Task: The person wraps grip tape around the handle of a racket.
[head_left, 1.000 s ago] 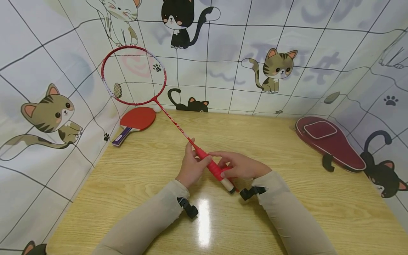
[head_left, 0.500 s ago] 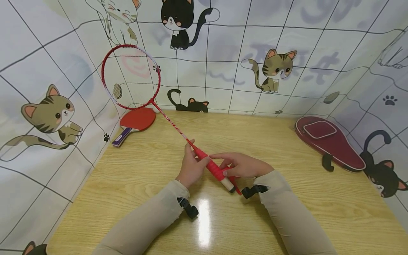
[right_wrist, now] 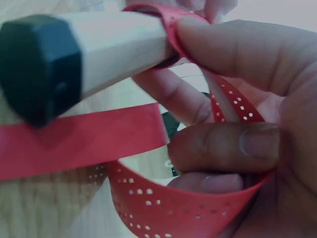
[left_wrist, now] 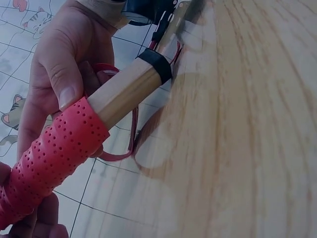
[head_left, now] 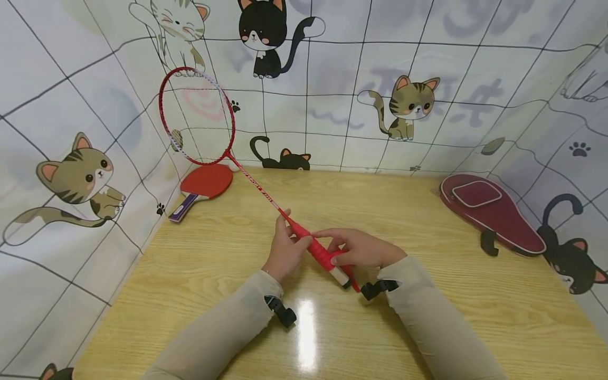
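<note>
A red badminton racket [head_left: 256, 186] slants up to the left, its head in front of the back wall. My left hand [head_left: 285, 250] holds it where the shaft meets the handle. Red perforated grip tape [left_wrist: 59, 148] is wound around the handle, leaving bare wood [left_wrist: 124, 91] near the black butt cap [right_wrist: 42, 67]. My right hand [head_left: 361, 248] pinches the tape, its thumb [right_wrist: 218, 47] pressing at the edge of the winding. The loose tape [right_wrist: 188, 208] loops past the curled fingers, and its tail hangs beside the butt.
On the wooden table [head_left: 214, 274], a red table tennis bat [head_left: 207, 180] lies at the back left, with a white ball [head_left: 233, 165] behind it. A dark red racket case [head_left: 489, 206] lies at the right. Cat-patterned cloth walls [head_left: 332, 121] enclose the table.
The racket has turned about its length, so its head looks narrower. More of the tape's loose tail shows beside the butt. Both hands have stayed nearly in place.
</note>
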Motion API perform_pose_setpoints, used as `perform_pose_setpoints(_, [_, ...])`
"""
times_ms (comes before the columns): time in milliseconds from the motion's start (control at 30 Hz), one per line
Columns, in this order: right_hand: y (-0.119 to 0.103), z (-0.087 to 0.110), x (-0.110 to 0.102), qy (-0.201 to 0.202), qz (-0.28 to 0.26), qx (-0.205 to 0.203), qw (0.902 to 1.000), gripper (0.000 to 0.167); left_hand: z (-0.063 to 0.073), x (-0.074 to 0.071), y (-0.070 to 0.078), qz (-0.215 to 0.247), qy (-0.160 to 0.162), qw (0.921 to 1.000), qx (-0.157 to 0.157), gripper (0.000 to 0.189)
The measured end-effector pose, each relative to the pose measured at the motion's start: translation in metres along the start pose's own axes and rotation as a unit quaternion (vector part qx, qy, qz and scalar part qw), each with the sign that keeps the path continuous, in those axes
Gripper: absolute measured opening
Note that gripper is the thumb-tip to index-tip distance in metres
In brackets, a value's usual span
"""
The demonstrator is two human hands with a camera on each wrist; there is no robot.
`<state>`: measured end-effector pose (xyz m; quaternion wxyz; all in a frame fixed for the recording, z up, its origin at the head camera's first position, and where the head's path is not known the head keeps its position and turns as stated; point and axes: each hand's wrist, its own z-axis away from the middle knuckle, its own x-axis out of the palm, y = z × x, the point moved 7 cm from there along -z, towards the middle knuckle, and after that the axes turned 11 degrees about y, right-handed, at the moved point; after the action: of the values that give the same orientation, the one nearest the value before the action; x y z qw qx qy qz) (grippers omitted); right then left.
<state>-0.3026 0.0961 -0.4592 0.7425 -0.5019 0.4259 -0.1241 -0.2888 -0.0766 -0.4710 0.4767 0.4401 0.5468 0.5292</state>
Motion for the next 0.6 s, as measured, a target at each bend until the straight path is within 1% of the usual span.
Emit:
perform_pose_setpoints(133, [0.002, 0.004, -0.003, 0.020, 0.011, -0.004, 0.9997, 0.068, 0.000, 0.002, -0.001, 0.000, -0.005, 1.0000, 0.006, 0.084])
perform_pose_setpoints(333, [0.004, 0.008, -0.008, 0.053, 0.022, -0.026, 0.9980, 0.063, 0.001, 0.002, -0.003, -0.008, -0.013, 0.9998, 0.013, 0.086])
perform_pose_setpoints(433, [0.006, 0.010, -0.009, 0.060, 0.022, -0.030, 0.9975, 0.062, 0.001, 0.003, -0.004, -0.011, -0.017, 0.9997, 0.016, 0.088])
perform_pose_setpoints(600, [0.008, 0.011, -0.010, 0.060, 0.025, -0.022, 0.9976, 0.062, 0.000, 0.005, -0.004, -0.015, -0.022, 0.9995, 0.016, 0.088])
